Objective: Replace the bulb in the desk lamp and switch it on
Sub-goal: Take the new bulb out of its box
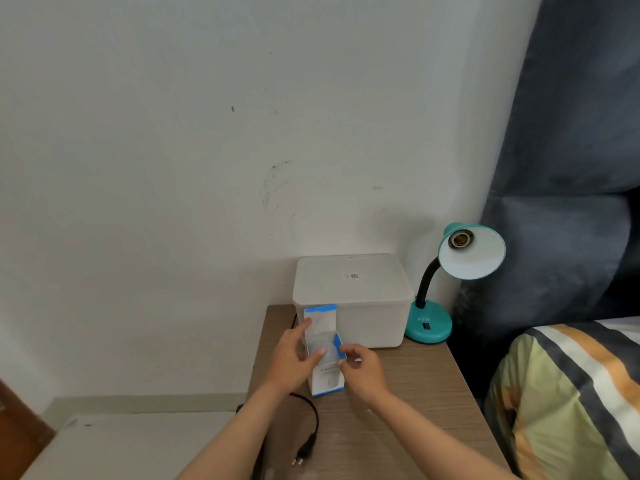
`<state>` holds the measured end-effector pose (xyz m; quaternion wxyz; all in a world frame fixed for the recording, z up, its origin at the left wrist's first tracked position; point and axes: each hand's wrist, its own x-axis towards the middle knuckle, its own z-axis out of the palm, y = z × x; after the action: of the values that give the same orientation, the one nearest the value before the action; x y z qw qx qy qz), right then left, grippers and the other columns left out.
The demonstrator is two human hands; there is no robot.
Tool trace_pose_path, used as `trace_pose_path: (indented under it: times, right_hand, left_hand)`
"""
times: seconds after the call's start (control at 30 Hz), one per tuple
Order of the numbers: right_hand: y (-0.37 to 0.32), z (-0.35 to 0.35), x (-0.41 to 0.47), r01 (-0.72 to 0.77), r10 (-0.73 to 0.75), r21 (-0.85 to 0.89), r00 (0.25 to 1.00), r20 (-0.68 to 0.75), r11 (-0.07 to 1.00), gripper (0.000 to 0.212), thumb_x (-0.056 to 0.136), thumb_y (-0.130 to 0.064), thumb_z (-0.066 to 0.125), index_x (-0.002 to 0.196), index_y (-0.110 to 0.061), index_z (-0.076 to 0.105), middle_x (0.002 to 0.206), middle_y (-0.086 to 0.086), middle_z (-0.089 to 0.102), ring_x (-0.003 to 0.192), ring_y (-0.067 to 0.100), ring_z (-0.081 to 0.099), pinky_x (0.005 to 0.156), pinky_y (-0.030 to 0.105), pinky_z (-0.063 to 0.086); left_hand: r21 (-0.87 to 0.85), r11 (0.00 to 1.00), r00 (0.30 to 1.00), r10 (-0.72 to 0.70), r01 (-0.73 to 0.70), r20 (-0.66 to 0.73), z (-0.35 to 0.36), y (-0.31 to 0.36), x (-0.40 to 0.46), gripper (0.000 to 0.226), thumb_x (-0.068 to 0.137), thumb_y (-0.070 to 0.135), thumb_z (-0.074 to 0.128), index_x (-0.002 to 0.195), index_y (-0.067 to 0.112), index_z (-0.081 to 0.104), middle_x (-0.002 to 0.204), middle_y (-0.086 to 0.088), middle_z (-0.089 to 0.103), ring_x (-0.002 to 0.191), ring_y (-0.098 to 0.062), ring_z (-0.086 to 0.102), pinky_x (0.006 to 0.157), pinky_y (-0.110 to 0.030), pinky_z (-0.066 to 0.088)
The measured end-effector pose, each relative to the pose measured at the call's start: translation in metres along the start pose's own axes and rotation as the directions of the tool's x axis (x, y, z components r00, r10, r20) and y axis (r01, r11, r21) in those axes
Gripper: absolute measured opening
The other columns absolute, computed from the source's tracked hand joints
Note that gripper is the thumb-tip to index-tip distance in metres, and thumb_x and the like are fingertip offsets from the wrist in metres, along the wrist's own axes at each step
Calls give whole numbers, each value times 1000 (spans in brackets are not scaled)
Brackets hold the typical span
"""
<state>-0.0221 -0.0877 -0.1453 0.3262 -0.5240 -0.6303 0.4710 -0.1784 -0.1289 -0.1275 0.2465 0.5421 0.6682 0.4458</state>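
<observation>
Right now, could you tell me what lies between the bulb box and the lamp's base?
In the head view, the white lidded container sits between the bulb box and the teal lamp base, beside bare tabletop.

Both hands on the open blue-white bulb box (325,355): left hand (294,358) grips its side, right hand (362,370) pinches a flap; teal lamp (450,271) socket empty, plug (301,453) loose on table (415,410).

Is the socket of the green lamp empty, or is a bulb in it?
Empty. Inside the lamp shade the bare metal socket shows, with no bulb screwed in.
</observation>
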Motion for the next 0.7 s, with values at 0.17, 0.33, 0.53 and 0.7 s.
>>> trace_pose_path:
  times: [0.17, 0.33, 0.53, 0.7]
  right_hand:
    - [-1, 0, 1, 7, -7, -9, 1000, 11, 1000, 27, 86, -8, 61, 113, -14, 62, 106, -3, 59, 92, 4, 55, 65, 9, 43]
    - [-5, 1, 3, 73, -78, -91, 995, -57, 993, 25, 84, -14, 65, 109, -15, 64, 106, 0, 61, 96, 9, 58, 67, 8, 41]
    - [-23, 3, 20, 250, -257, -350, 966, 28, 903, 35, 78, -31, 69, 111, -19, 63, 107, -4, 63, 100, 10, 56, 83, 22, 48]
    - [-36, 10, 34, 197, -140, -519, 979, 148, 832, 48, 70, -36, 71, 113, -16, 62, 111, 0, 64, 106, 18, 57, 78, 27, 49]
  left_hand:
    - [28, 999, 992, -22, 19, 127, -3, -11, 1, 86, 71, 30, 79, 141, 26, 29, 128, 5, 40, 118, -6, 39, 91, -19, 37]
    - [-13, 998, 991, -59, 61, 124, -2, -15, 3, 87, 71, 27, 79, 142, 26, 28, 130, 1, 41, 121, -11, 41, 80, -12, 41]
    - [-65, 995, 986, -70, 80, 151, -2, -17, 5, 88, 71, 19, 80, 141, 26, 28, 132, -4, 39, 121, -12, 41, 71, -1, 43]
    - [-100, 991, 984, -74, 91, 162, 0, -17, 5, 87, 72, 13, 78, 142, 24, 28, 131, -4, 37, 117, -8, 40, 70, 2, 42]
